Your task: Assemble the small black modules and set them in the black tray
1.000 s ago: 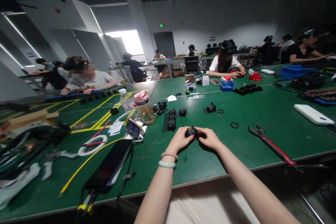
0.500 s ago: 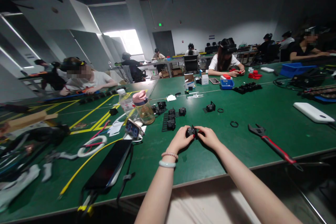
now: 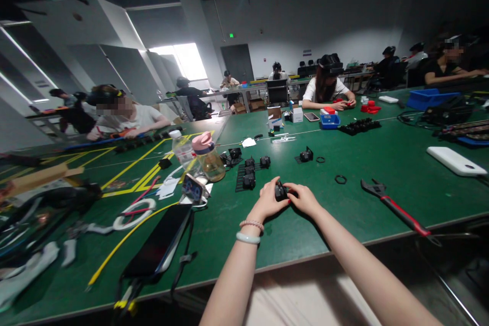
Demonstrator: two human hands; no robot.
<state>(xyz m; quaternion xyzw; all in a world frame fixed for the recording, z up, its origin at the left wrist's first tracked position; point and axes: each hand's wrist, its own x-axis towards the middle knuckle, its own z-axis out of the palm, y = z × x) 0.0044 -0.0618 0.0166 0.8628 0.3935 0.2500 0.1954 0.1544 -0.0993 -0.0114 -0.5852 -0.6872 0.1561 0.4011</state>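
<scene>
Between my two hands, just above the green table (image 3: 328,219), is a small black plastic part (image 3: 280,191). My left hand (image 3: 268,201) is closed round its left side, with a beaded bracelet and a pale bangle on the wrist. The fingers of my right hand (image 3: 304,199) pinch its right side. Fingers cover much of the part, so its exact kind cannot be made out. Beyond my left hand lie several similar black parts (image 3: 249,179), some on a slatted black plate. Another black part (image 3: 306,155) stands farther off, near two black rings (image 3: 341,179).
An adjustable wrench (image 3: 397,206) with red-and-black handle lies at right, near a white power bank (image 3: 454,161). To the left are a pink-lidded bottle (image 3: 209,157), a propped phone (image 3: 193,189), a black tablet-like device (image 3: 158,244) and a yellow cable (image 3: 126,237). Other people sit around the tables.
My left hand has shifted slightly right and turned about the black part. The part is now tilted differently between my fingers. My right hand has barely moved.
</scene>
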